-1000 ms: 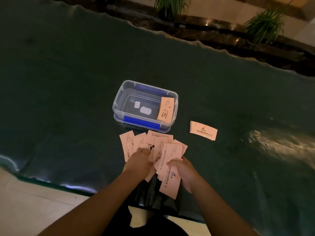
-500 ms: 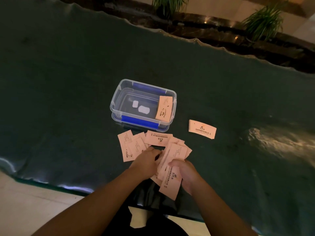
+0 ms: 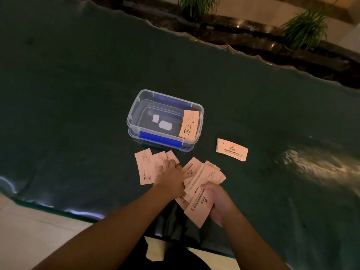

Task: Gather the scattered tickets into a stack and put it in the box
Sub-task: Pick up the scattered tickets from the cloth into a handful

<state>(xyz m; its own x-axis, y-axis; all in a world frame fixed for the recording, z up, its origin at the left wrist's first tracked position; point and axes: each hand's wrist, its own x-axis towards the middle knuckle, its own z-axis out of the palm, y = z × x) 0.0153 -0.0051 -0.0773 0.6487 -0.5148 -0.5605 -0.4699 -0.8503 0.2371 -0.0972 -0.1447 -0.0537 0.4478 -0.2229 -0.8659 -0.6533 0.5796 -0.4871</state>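
Note:
Several pink tickets lie fanned on the dark green table just in front of a clear plastic box with blue clips. My left hand rests on these loose tickets, fingers curled over them. My right hand grips a fanned bunch of tickets near the table's front edge. One ticket leans inside the box against its right wall. A small stack of tickets lies alone to the right of the box.
The green table has a wavy far edge, with a dark ledge and potted plants beyond it. A bright reflection shines on the table's right side. Pale floor shows below the near edge.
My left hand has slid forward and left onto the loose tickets near the box. The bunch in my right hand has fanned out slightly to the right.

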